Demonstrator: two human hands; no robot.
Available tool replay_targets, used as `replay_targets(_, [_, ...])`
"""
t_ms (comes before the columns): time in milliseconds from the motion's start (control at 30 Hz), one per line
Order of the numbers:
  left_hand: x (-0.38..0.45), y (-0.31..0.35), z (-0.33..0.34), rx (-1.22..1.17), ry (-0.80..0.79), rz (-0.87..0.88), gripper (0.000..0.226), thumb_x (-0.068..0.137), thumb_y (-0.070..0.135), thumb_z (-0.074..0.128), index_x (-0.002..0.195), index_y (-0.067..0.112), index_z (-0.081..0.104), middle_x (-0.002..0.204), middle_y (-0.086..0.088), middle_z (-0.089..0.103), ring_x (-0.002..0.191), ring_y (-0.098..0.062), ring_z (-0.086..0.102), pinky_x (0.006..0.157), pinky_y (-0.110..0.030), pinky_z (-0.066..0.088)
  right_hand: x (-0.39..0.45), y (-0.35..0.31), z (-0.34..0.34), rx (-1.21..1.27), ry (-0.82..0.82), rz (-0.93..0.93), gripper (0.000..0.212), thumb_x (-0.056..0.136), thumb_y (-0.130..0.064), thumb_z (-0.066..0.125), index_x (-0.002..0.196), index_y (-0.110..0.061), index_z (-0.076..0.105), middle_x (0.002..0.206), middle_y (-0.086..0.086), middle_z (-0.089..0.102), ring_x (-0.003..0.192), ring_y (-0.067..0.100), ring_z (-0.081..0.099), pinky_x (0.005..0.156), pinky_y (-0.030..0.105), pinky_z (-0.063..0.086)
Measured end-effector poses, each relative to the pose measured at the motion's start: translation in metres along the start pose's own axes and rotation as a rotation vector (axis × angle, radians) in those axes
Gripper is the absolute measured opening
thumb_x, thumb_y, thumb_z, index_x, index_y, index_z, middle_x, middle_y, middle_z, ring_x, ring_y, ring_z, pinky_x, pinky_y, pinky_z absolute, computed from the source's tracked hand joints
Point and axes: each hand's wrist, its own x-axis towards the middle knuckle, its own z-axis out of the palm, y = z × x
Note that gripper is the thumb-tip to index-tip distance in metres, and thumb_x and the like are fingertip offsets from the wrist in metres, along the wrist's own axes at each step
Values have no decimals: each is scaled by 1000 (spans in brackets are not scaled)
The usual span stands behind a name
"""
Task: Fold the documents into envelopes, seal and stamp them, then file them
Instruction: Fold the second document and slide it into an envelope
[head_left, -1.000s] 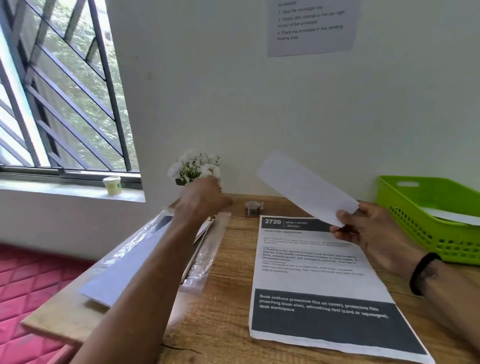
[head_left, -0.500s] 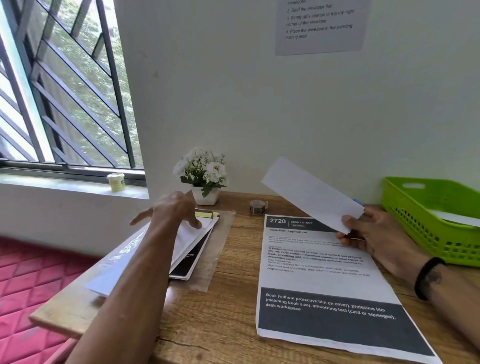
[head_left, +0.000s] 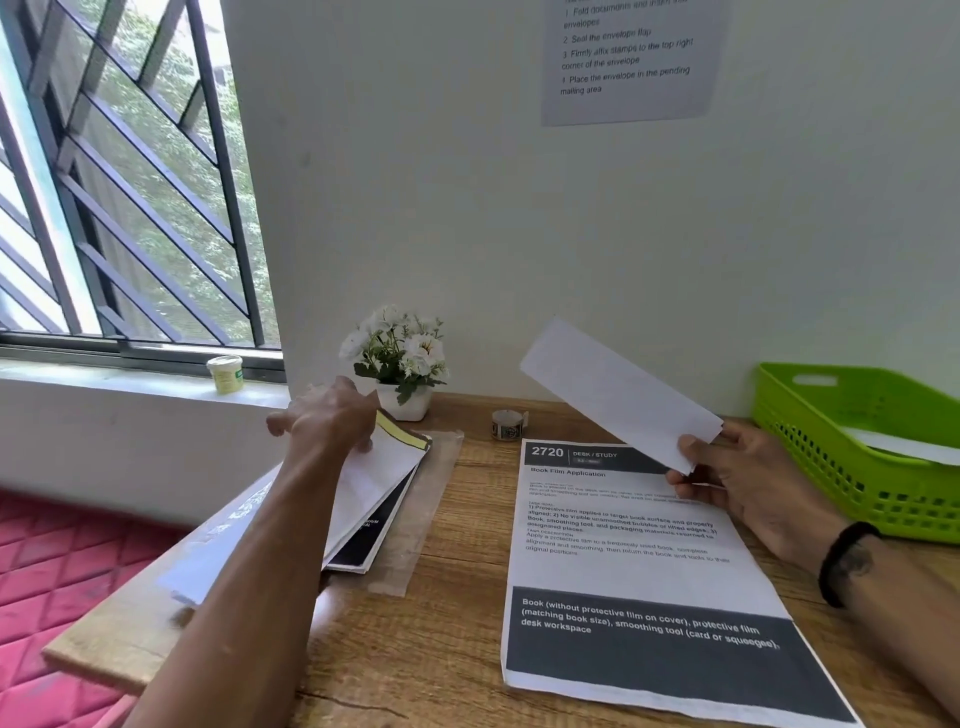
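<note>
Paper up in the right hand (head_left: 748, 493): a folded white document (head_left: 618, 395) held above the bench (head_left: 457, 644), thumb and fingers (head_left: 693, 449) pinching its lower corner, the strip slanting up and away toward the wall. Beneath it lies a printed instruction sheet (head_left: 639, 571), flat on the wood, headed "Book Film Application". Over on the other side, the left hand (head_left: 332, 415) reaches to a stack at the bench's left edge, fingers spread and resting on a white envelope (head_left: 374, 483) that tops the pile; whether they actually grip it cannot be told. Under that envelope sits a dark-covered book (head_left: 374, 535) with a yellow strip showing at its far end, all lying on a clear plastic film (head_left: 426, 519). Just behind the left hand stands a small pot of white flowers (head_left: 400, 364), and near it a little roll of stamps (head_left: 506, 423). Far right, a green basket (head_left: 810, 415) holds a white sheet.
</note>
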Motion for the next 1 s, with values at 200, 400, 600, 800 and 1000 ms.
replay_targets(200, [-3, 5, -28, -310, 131, 222, 21, 92, 31, 73, 107, 16, 74, 100, -11, 73, 91, -30, 68, 85, -38, 55, 0, -3, -2, 54, 50, -31, 21, 102, -3, 58, 122, -5, 64, 108, 18, 73, 82, 32, 72, 60, 28, 63])
replay_targets(400, [-34, 45, -15, -528, 386, 638, 26, 106, 30, 53, 113, 17, 74, 101, -7, 74, 88, -26, 65, 72, -32, 42, 4, -14, -9, 293, 35, -22, 15, 102, -1, 56, 112, -7, 65, 93, 18, 70, 69, 23, 73, 60, 28, 62])
replay_targets(600, [-51, 66, 19, -549, 484, 829, 29, 110, 40, 43, 110, 25, 68, 82, 7, 71, 66, -12, 64, 60, -37, 53, 6, -27, -13, 376, -5, -45, 14, 100, 0, 57, 103, -10, 66, 82, 7, 69, 62, 15, 67, 54, 25, 58])
replay_targets(800, [-60, 67, 30, -458, 510, 853, 41, 111, 41, 40, 81, 21, 61, 59, 6, 56, 51, -13, 53, 50, -35, 40, 2, -22, -12, 0, 60, -175, 17, 101, 0, 57, 112, -9, 67, 84, 9, 71, 61, 15, 67, 57, 25, 60])
replay_targets(1000, [-62, 67, 30, -473, 488, 837, 55, 110, 47, 34, 69, 14, 48, 53, 2, 46, 49, -19, 47, 50, -37, 37, -1, -20, -10, -159, 115, -227, 18, 103, 2, 52, 114, -4, 65, 86, 17, 71, 61, 18, 66, 56, 24, 60])
